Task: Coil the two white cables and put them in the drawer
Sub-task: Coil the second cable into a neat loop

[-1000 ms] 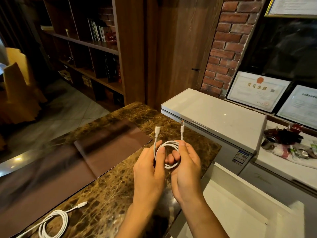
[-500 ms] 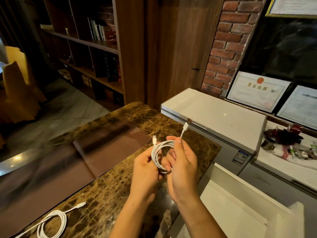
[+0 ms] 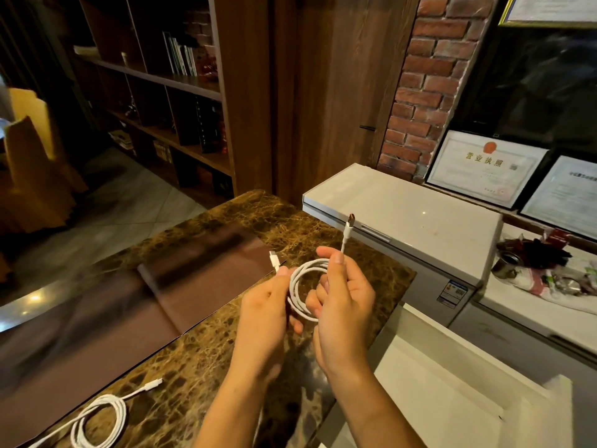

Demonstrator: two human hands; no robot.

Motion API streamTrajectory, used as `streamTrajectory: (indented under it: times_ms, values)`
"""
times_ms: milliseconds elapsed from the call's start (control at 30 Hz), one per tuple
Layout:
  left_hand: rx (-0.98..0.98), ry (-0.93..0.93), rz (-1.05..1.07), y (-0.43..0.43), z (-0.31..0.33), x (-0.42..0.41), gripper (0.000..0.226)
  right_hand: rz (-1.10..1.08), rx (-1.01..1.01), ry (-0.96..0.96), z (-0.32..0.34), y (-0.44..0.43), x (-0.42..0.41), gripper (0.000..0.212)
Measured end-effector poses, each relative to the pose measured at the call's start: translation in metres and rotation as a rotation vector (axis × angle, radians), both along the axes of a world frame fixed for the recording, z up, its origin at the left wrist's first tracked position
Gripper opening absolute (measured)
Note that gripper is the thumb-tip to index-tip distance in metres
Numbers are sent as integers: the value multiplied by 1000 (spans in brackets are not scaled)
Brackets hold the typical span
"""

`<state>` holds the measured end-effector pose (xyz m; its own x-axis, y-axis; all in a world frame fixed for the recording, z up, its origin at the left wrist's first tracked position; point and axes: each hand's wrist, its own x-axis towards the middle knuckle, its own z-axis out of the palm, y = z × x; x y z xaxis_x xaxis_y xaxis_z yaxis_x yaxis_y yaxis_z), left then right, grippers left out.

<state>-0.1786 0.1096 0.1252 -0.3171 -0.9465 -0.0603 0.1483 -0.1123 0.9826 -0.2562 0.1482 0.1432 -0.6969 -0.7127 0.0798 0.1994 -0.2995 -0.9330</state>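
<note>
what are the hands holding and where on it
Both hands hold one coiled white cable: the left hand grips the coil's left side, the right hand pinches the strand near its upright plug end.

A brown-veined marble counter (image 3: pixel 200 360) lies beneath the grip. Left of the grip, a dark brown mat (image 3: pixel 97 318) lies flat on that counter. Just beyond the grip and to its right stands a white chest freezer (image 3: pixel 420 215), lid closed. Further right, a small metal tin (image 3: pixel 505 263) sits among clutter. Well behind the grip rises a brick pillar (image 3: pixel 429 76), with two framed certificates (image 3: pixel 484 166) to its right. Far up-left of the grip, a wooden bookshelf (image 3: pixel 168 82) holds upright books (image 3: pixel 179 54).
</note>
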Motion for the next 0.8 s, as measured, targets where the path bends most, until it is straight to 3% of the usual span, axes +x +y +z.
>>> streamTrajectory:
  times_ms: [133, 200, 367, 533, 700, 800]
  values:
    - [198, 211, 144, -2, -3, -4, 13, 36, -47, -131, 1, 1, 2, 32]
    - [223, 186, 158, -2, -5, -5, 13, 47, -51, -151, 1, 0, 2, 32]
    - [56, 163, 42, 4, -1, -1, 25, 48, -16, -155, 2, -1, 4, 32]
    - [196, 338, -63, 10, -1, 3, 56, 9, 26, -110, 4, -2, 7, 31]
    - [-97, 191, -98, 6, -8, 11, 28, 31, 28, -111, 3, 0, 5, 29]
    - [-101, 208, -85, 4, -7, 14, 22, 94, 21, -160, 4, 1, 5, 30]
